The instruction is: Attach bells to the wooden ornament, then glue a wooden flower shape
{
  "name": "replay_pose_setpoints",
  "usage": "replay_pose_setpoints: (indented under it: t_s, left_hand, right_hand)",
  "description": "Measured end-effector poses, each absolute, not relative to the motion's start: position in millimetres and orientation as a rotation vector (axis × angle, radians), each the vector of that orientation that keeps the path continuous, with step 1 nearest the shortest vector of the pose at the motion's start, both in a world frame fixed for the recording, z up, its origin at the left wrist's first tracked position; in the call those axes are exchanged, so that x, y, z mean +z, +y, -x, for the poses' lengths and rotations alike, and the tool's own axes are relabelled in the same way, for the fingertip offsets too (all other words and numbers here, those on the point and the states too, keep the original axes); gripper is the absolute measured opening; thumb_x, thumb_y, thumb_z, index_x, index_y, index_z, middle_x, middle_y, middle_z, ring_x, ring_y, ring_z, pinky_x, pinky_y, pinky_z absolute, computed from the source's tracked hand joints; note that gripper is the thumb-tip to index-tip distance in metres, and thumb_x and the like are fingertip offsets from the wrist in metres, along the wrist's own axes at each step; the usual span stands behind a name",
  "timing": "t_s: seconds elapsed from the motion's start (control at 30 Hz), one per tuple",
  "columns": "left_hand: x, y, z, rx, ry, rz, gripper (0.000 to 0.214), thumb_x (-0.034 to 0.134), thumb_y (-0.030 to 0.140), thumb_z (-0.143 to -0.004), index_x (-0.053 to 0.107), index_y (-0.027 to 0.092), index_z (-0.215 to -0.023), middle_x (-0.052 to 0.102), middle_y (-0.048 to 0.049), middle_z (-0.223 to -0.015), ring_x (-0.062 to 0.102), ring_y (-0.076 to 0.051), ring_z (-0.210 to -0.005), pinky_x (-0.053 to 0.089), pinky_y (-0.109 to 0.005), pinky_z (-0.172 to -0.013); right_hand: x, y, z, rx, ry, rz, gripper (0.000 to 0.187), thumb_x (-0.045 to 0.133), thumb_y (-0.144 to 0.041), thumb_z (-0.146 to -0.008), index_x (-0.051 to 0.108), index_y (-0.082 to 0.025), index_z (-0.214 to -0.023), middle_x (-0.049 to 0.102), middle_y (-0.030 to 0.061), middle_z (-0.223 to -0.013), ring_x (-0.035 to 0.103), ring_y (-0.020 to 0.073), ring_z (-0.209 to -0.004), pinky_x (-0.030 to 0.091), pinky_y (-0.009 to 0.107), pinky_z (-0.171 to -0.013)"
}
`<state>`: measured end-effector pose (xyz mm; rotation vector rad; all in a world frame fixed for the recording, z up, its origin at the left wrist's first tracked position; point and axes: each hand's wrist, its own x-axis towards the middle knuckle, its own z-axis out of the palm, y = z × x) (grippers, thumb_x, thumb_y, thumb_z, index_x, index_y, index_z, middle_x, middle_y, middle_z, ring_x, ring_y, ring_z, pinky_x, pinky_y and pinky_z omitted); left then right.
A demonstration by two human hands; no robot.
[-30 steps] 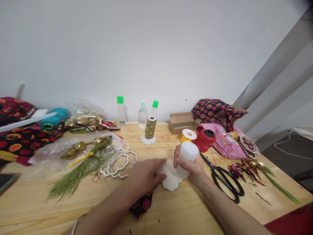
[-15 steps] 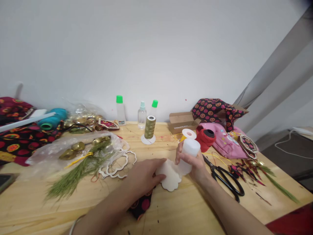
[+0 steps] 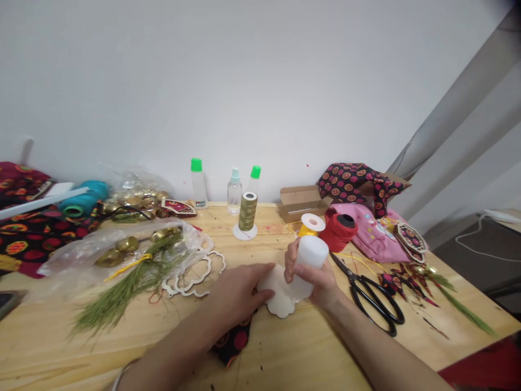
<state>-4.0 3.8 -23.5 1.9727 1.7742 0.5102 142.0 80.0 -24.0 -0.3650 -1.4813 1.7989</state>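
Note:
My right hand (image 3: 312,281) is wrapped round a white plastic bottle (image 3: 308,259), tipped down onto a pale scalloped cutout (image 3: 277,296) on the wooden table (image 3: 309,353). My left hand (image 3: 239,290) lies on the cutout's left edge, fingers pressed down flat, holding it in place. Under my left wrist sits a piece of dark patterned cloth (image 3: 234,342).
Black scissors (image 3: 372,298) lie right of my right hand. Behind are a yellow spool (image 3: 311,224), red spool (image 3: 341,231), gold thread spool (image 3: 247,212), green-capped bottles (image 3: 198,182) and a cardboard box (image 3: 301,202). Left: scalloped frames (image 3: 195,271), green tassel (image 3: 126,285), plastic bag (image 3: 106,247).
The white bottle in my right hand rose slightly, then came back down and a little left over the cutout. My left hand stayed put.

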Motion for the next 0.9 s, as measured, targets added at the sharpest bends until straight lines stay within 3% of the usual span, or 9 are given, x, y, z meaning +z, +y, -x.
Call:
replay_pose_setpoints:
  t_s: [0.13,0.9]
  left_hand:
    - [-23,4,4,0.529,1.756,-2.005,0.027,0.044,0.037,-0.075,0.051,0.032,-0.101,0.063,0.0039,-0.09,0.056,-0.017,-0.083,0.038,-0.025,-0.064]
    - [-22,4,4,0.508,1.799,-1.98,0.036,0.046,0.037,-0.074,0.047,0.031,-0.11,0.062,0.0021,-0.1,0.056,-0.019,-0.088,0.039,-0.027,-0.071]
  right_hand:
    - [-25,80,-142,1.875,-1.527,0.335,0.021,0.066,-0.028,-0.054,0.051,-0.018,-0.066,0.052,-0.0024,-0.052,0.047,0.0118,-0.044,0.034,0.024,-0.044]
    - [-23,93,-150,1.739,-1.547,0.394,0.02,0.065,-0.026,-0.055,0.052,-0.017,-0.068,0.053,-0.0018,-0.05,0.045,0.0113,-0.044,0.032,0.024,-0.043]
